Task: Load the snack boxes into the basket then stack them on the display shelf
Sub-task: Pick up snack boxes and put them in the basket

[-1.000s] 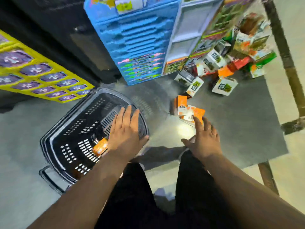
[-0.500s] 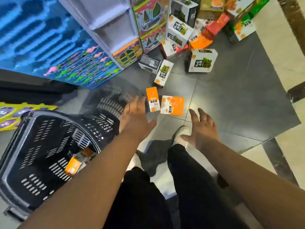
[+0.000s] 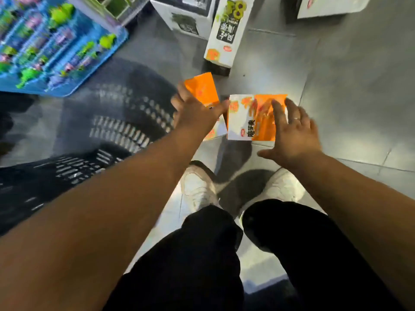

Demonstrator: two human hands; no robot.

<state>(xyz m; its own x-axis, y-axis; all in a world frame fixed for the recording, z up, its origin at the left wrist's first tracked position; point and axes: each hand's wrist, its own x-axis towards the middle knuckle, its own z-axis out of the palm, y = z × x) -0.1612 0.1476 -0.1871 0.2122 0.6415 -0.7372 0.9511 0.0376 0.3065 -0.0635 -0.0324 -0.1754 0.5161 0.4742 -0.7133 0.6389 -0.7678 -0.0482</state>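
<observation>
Dark grey floor tiles (image 3: 348,90) with thin pale joints spread from 12 to 4 o'clock. At 10 o'clock stands a blue display rack (image 3: 94,63) printed with green and pink figures. Bright light glares off a paler strip of floor (image 3: 168,216) near 6 o'clock, and soft shadows pool at the centre.

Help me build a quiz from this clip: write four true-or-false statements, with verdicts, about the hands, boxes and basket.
The right hand is spread over the wide orange-and-white snack box. True.
The left hand covers part of the narrow orange snack box. True.
The black plastic basket sits right of the white shoes. False: it sits left.
The tall white carton with green print is in the basket. False: it rests on the grey floor.
</observation>
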